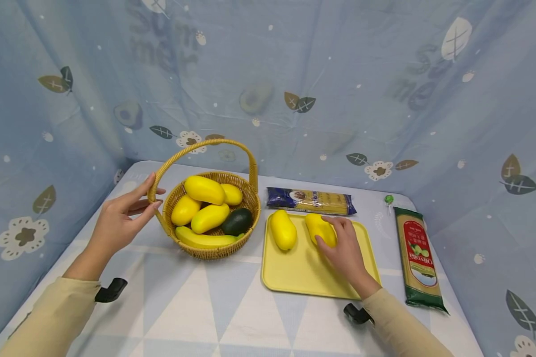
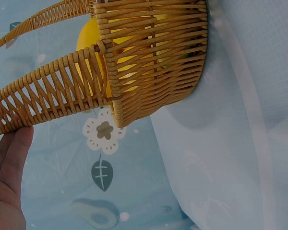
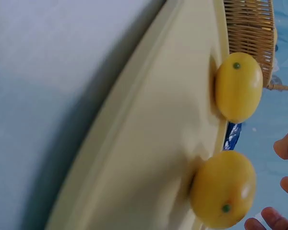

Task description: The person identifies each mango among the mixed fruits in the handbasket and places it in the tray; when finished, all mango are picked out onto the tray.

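- Currently, my left hand [image 1: 120,220]: thumb and fingers pinched on the woven basket handle [image 1: 214,141], at its left side.
- My right hand [image 1: 346,250]: fingers loosely spread over one yellow mango [image 1: 314,229], not closed on it.
- That mango: on the yellow tray [image 1: 303,272], far half; a second mango [image 1: 283,230] lies to its left, apart.
- Wicker basket [image 1: 212,253], left of the tray: four yellow mangoes [image 1: 204,190], one dark green avocado [image 1: 237,222], one banana [image 1: 205,240].
- Progress, by my judgement: partway, fruit divided two on tray, six in basket; whether I am setting mine down or taking it up, I cannot tell.
- Behind the tray: blue-ended pasta packet [image 1: 310,201]. Right: Olivoilà packet [image 1: 420,258], green lollipop [image 1: 388,199] near its top.
- Right wrist view only: green stem nubs, and a gap between most of my fingertips and the mango.
- Left wrist view only: yellow fruit glimpsed through the basket's side weave.
- Head view only: avocado and both hands together.
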The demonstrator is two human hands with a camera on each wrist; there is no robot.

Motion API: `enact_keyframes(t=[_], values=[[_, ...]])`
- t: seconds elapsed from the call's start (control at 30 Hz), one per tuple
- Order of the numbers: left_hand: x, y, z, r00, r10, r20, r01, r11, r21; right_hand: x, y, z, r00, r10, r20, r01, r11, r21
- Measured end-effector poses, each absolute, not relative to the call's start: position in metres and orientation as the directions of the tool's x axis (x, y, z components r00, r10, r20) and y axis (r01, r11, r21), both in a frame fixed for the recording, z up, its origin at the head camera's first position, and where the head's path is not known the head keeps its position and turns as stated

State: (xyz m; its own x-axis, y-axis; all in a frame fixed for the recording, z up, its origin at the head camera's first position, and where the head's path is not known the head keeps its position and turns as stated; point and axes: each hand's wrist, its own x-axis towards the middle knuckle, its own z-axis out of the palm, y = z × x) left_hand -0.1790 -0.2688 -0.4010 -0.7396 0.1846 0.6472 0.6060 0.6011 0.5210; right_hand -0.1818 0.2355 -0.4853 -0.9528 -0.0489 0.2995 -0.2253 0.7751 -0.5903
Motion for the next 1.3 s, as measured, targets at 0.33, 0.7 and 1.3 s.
enact_keyframes(t=[0.33, 0.7, 1.3], values=[[-0.179, -0.270, -0.403, -0.744, 0.179, 0.644, 0.603, 0.595, 0.531, -0.193, 0.193, -0.465, -0.928, -0.229, 0.292, -0.365, 0.704, -0.609], [-0.179, -0.267, -0.400, -0.741, 0.182, 0.646, 0.605, 0.598, 0.526, -0.226, 0.124, -0.435, -0.845, -0.458, 0.276, -0.526, 0.618, -0.584], [-0.181, -0.270, -0.402, -0.739, 0.185, 0.647, 0.612, 0.587, 0.531, -0.291, 0.007, -0.407, -0.785, -0.611, 0.098, -0.569, 0.650, -0.504]])
